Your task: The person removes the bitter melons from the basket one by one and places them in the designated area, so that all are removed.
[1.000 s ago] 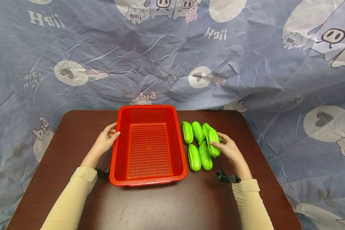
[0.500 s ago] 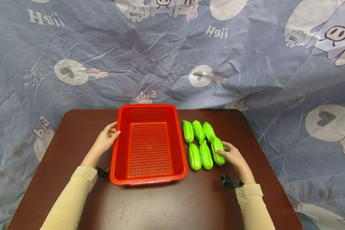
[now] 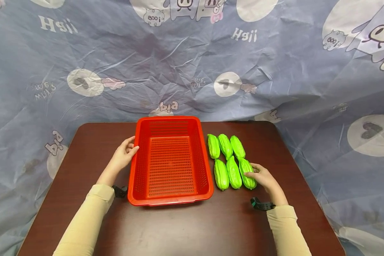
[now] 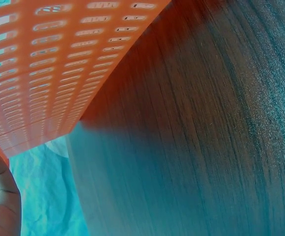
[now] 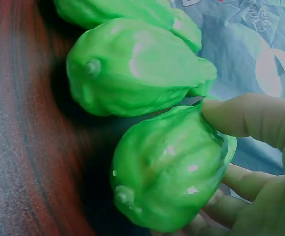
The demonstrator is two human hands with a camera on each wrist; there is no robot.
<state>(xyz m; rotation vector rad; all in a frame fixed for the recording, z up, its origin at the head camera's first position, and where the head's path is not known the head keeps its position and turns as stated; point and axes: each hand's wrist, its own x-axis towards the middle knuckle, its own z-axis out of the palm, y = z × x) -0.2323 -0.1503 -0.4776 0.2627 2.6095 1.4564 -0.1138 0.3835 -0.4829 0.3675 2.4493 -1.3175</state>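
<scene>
Several bright green, ridged bitter melons lie on the table in two short rows to the right of a red plastic basket (image 3: 171, 201). My right hand (image 3: 265, 178) holds the front-right bitter melon (image 3: 247, 174), thumb on its upper side and fingers round its far right side. In the right wrist view this bitter melon (image 5: 167, 169) sits beside a second bitter melon (image 5: 128, 69), the thumb near its narrow end. My left hand (image 3: 123, 153) grips the basket's left rim, thumb on top and fingers outside. The basket holds nothing. Its slotted wall (image 4: 49, 64) fills the upper left of the left wrist view.
The dark brown wooden table (image 3: 166, 231) has rounded far corners. A crumpled grey-blue printed cloth (image 3: 179, 64) hangs behind it and round its right side. The back-row bitter melons (image 3: 225, 145) lie close together near the basket's right wall.
My right hand has brought its bitter melon toward the front, from over the back-right one down to the right end of the front row. The left hand stays on the basket rim.
</scene>
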